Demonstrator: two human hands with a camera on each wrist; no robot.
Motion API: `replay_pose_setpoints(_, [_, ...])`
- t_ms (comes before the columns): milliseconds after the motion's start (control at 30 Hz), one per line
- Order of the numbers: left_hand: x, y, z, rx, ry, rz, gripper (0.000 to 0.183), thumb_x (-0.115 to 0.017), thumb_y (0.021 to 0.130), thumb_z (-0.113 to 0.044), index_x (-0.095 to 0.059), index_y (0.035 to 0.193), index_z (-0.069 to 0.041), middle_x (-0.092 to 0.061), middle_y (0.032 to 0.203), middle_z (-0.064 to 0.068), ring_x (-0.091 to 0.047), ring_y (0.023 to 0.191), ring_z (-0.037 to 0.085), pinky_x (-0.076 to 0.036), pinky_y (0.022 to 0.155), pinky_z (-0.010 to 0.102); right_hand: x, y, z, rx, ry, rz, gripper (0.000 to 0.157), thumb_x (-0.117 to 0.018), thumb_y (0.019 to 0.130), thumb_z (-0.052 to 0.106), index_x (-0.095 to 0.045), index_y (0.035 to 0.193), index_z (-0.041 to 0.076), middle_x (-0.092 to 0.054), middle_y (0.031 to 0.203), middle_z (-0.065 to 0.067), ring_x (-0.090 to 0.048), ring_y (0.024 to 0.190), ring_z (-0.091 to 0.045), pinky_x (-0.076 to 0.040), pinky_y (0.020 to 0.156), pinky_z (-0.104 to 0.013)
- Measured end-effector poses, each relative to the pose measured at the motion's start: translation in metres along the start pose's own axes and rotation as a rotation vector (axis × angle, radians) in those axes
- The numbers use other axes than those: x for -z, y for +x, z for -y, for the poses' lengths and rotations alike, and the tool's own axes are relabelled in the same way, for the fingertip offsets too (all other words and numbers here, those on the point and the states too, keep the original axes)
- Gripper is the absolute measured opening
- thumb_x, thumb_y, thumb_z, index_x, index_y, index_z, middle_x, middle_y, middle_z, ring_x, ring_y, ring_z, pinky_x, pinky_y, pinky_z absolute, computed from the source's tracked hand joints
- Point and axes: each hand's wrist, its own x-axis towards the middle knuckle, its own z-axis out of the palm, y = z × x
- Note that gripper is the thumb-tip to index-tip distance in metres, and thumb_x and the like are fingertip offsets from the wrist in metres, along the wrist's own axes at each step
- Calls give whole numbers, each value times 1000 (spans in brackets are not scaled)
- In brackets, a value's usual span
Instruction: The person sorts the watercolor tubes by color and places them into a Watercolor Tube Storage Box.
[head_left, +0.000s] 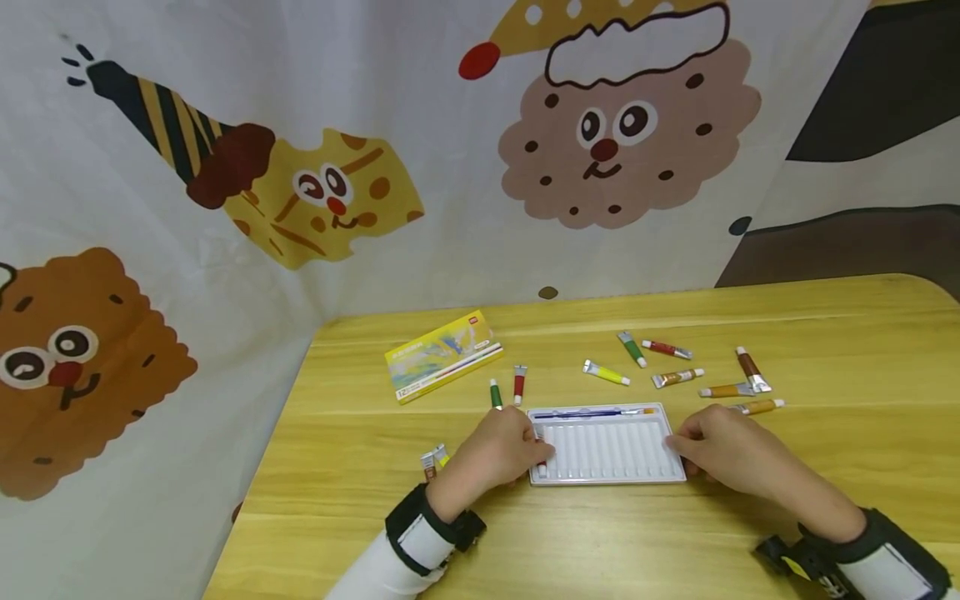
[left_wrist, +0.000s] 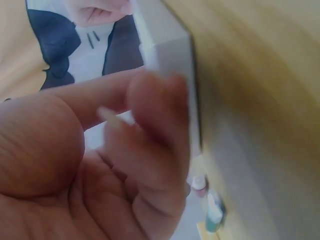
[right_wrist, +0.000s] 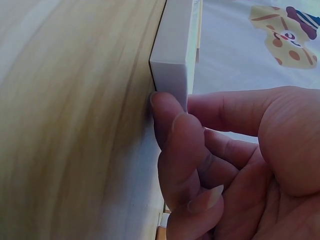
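Note:
A white plastic paint tray [head_left: 611, 457] with ridged slots lies on the table in the head view. Along its far side rests a blue-handled paintbrush [head_left: 585, 413], and one paint tube [head_left: 542, 470] sits in the leftmost slot, partly covered by a thumb. My left hand [head_left: 498, 446] grips the tray's left end, thumb on top and the other fingers curled at its side. At the opposite end, my right hand [head_left: 723, 446] pinches the edge between thumb and fingers. The right wrist view shows fingertips against the tray's white side wall [right_wrist: 170, 76].
A yellow paint box [head_left: 442, 358] lies behind the tray to the left. Red [head_left: 520, 385] and green [head_left: 495, 394] tubes lie near my left hand, two more [head_left: 430, 467] beside its wrist. Several others, including a yellow tube [head_left: 606, 372], lie scattered at the back right.

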Motion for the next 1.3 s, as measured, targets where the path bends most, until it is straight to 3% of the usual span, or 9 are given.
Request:
replay_pose_setpoints(267, [8, -11, -2, -19, 34, 56, 40, -71, 82, -29, -53, 51, -13, -43, 40, -5, -44, 34, 11, -25, 33, 22, 0, -1, 2, 23, -6, -4, 27, -59, 92, 25, -63, 67, 16, -56, 56, 2, -48, 47, -13, -36, 41, -25])
replay_pose_setpoints(633, [11, -10, 3, -18, 25, 87, 37, -71, 83, -29, -60, 57, -5, -46, 39, -4, -45, 35, 11, -27, 33, 21, 0, 1, 0, 17, 4, 16, 26, -59, 92, 26, -63, 68, 16, -56, 57, 2, -49, 48, -13, -38, 42, -26])
replay_pose_setpoints(933, [14, -9, 0, 27, 20, 88, 37, -73, 81, -31, -60, 58, -5, -46, 41, -3, -46, 36, 13, -27, 34, 22, 0, 0, -1, 18, 3, 14, 27, -58, 93, 27, -63, 69, 16, -57, 57, 2, -49, 48, -14, -38, 42, -27])
replay_pose_setpoints(1300, [12, -5, 3, 27, 33, 82, 38, -74, 79, -32, -59, 56, -6, -45, 40, -4, -45, 35, 12, -26, 33, 22, 0, 1, -1, 11, 4, 13, 23, -59, 92, 25, -65, 72, 15, -57, 57, 2, -49, 48, -14, -39, 43, -28])
